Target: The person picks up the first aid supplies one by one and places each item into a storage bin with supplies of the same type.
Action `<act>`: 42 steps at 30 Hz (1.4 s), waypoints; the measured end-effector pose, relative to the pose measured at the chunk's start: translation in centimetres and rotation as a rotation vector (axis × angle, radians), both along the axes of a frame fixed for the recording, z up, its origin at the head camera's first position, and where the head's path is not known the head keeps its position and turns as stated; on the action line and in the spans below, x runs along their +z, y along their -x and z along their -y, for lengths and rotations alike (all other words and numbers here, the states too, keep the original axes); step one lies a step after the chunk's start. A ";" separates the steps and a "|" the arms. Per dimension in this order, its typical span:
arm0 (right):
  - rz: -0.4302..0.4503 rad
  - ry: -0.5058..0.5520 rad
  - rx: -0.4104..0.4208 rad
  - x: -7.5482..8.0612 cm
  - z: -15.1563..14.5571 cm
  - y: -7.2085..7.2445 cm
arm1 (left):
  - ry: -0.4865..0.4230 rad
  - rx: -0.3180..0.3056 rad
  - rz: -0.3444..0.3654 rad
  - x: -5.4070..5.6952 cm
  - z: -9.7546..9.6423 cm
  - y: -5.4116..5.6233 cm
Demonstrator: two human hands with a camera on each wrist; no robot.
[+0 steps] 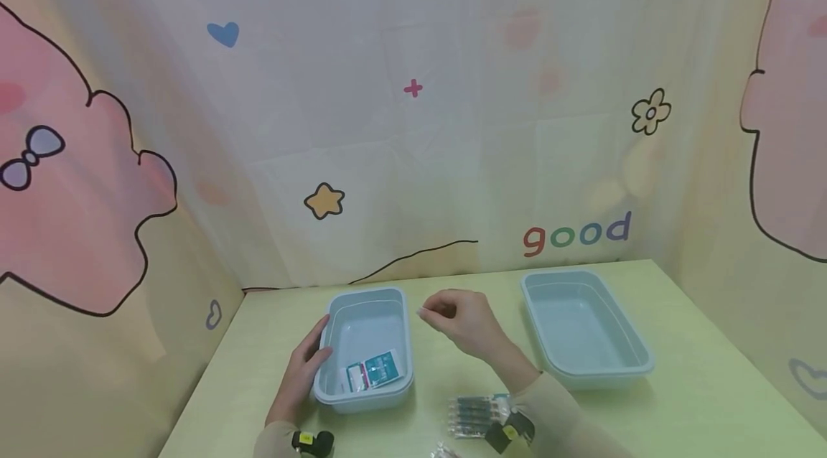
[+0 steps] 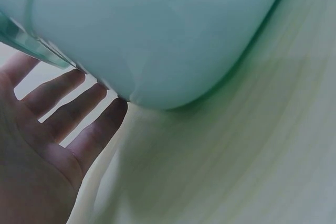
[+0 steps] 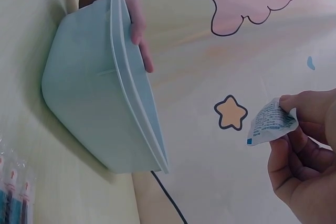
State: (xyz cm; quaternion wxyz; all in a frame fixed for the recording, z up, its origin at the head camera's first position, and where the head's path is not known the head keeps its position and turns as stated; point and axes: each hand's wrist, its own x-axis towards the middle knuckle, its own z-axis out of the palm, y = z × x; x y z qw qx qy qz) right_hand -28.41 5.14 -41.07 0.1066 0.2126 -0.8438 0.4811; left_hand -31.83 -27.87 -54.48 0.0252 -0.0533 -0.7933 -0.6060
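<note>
My left hand (image 1: pixel 300 372) holds the left side of a light blue plastic tub (image 1: pixel 326 385), its thumb over the rim and several fingertips against the outer wall (image 2: pixel 173 35). Inside, at the near end, lie flat teal-and-white packets (image 1: pixel 381 370), one with a red stripe. Raised just right of this tub, my right hand (image 1: pixel 470 321) pinches a small white packet with blue print (image 3: pixel 270 124) between thumb and fingers. In the head view only a white tip of that packet shows.
A second light blue tub (image 1: pixel 555 365) stands at the right. Clear-wrapped pen-like items (image 1: pixel 474 415) lie in front, beneath my right forearm, with a small clear-wrapped thing (image 1: pixel 444 451) at the bottom edge. A printed curtain (image 1: pixel 400 185) hangs behind the table (image 1: pixel 698 400).
</note>
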 end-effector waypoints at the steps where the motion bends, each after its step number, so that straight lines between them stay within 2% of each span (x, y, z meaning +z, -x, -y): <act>1: -0.003 -0.001 0.001 0.0 0.1 0.0 | 0.000 0.001 0.001 0.0 0.0 0.0; 21: -0.018 0.013 0.037 0.4 2.6 0.5 | -0.016 0.010 0.014 0.3 -0.1 -0.2; 32: -0.010 -0.002 0.050 0.4 3.7 0.7 | -0.030 -0.017 0.022 0.5 -0.1 -0.4; 35: -0.006 0.001 0.059 0.5 4.0 0.7 | -0.037 -0.023 0.036 1.0 -0.2 -0.6; 40: 0.003 0.006 0.076 0.3 4.5 0.8 | -0.042 -0.028 0.061 2.6 -0.5 -1.6; 42: 0.008 0.007 0.084 0.1 4.7 0.8 | -0.039 -0.031 0.062 2.9 -0.6 -1.9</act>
